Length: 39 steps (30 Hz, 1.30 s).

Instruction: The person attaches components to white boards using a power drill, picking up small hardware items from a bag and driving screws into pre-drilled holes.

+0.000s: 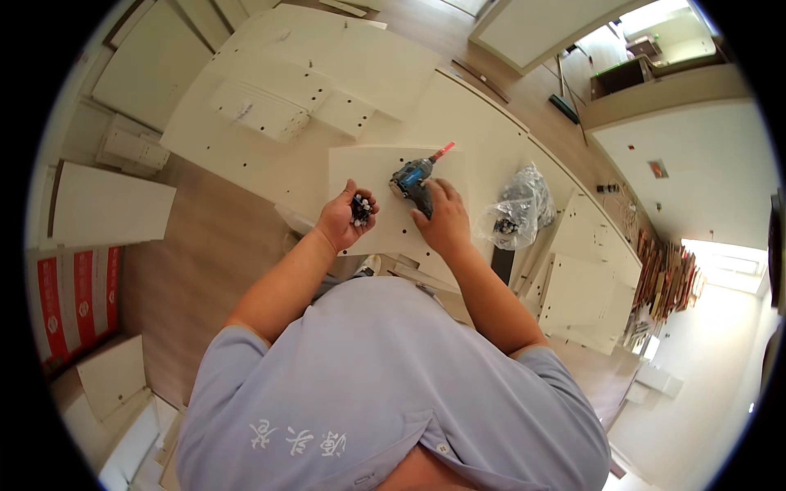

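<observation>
My left hand is turned palm up over the near left part of a white board. Its fingers curl around a pile of small dark and silver furniture fittings; their exact kind is too small to tell. A blue and black cordless drill lies on the board, its red-pink tip pointing away to the right. At the handle's near end, my right hand closes with thumb and fingers on either side. Right of that hand sits a clear plastic bag with more dark fittings inside.
Large white panels with drilled holes spread across the far side. Smaller panels lean and lie at the right. White boards stand at the left by red-and-white packaging. A stack of brownish strips is far right.
</observation>
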Each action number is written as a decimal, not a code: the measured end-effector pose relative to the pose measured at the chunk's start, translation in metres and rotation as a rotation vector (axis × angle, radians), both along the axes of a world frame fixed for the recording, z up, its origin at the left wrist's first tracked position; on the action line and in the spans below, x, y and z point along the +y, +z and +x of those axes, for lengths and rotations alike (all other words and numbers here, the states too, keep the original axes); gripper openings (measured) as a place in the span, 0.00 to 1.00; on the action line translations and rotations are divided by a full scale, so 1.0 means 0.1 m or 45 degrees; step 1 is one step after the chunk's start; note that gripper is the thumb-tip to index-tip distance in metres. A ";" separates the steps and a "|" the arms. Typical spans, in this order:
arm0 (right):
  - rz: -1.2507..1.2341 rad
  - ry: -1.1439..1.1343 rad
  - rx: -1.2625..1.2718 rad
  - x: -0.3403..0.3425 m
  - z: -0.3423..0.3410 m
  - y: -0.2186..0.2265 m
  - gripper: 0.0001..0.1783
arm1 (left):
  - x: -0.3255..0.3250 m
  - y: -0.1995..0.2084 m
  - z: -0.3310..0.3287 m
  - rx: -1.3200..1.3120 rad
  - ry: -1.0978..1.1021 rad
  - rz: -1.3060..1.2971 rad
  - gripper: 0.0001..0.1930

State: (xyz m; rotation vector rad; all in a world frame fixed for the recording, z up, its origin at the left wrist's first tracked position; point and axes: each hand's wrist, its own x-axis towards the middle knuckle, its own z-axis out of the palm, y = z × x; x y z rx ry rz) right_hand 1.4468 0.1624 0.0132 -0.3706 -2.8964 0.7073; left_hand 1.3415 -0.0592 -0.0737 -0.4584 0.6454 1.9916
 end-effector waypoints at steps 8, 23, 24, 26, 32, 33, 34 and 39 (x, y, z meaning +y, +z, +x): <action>-0.120 -0.164 -0.365 0.14 -0.17 -0.56 0.50 | -0.07 0.09 -0.02 0.010 -0.063 -0.388 0.32; -1.304 -0.288 -0.306 0.21 1.16 0.47 0.16 | 0.42 0.08 0.07 0.024 -0.287 -0.560 0.32; -1.278 -0.298 -0.299 0.22 1.17 0.46 0.16 | 0.45 0.10 0.07 0.024 -0.295 -0.545 0.32; -1.228 -0.321 -0.289 0.22 1.15 0.49 0.16 | 0.50 0.11 0.10 0.020 -0.312 -0.517 0.32; -1.248 -0.333 -0.312 0.26 1.09 0.37 0.17 | 0.67 0.06 0.23 0.007 -0.474 -0.399 0.32; -1.111 -0.335 -0.348 0.28 1.06 0.38 0.18 | 0.67 0.04 0.24 0.011 -0.516 -0.429 0.31; -0.978 -0.335 -0.383 0.28 1.01 0.43 0.18 | 0.65 0.04 0.24 0.014 -0.560 -0.464 0.30; -0.722 -0.296 -0.560 0.41 0.94 0.57 0.22 | 0.38 0.09 0.18 0.279 -0.689 -0.573 0.18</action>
